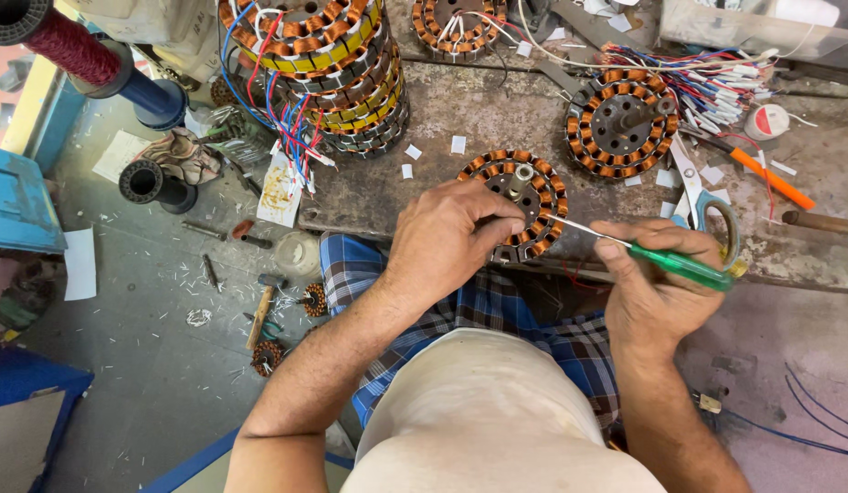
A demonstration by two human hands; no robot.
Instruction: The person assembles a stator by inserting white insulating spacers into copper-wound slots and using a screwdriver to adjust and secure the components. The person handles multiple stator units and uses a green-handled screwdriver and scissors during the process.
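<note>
**A:** So what did the head cam show at that point?

**B:** I had the stator [520, 203] sitting at the near edge of the desk [442, 100], copper coils all round it and a shaft sticking up in the middle. My left hand [451, 239] was curled over its near-left rim, fingers closed on it, pinning it down. My right hand [657, 274] was wrapped tight around a green-handled screwdriver [666, 262], and its thin metal tip reached left to the stator's right side, touching the windings as far as I could tell.

**A:** Anything else around?

**B:** Loads lol. A second stator [622, 126] lay further back on the right with a bundle of coloured wires [716, 82] beside it. Scissors [702, 205] lay just behind my right hand, next to an orange-handled tool [762, 178]. A tall stack of stators [337, 68] stood back left. Small white paper bits [458, 144] were scattered between. Down on the floor [159, 365] to my left were a hammer [259, 310] and two black spools [154, 184].
</note>
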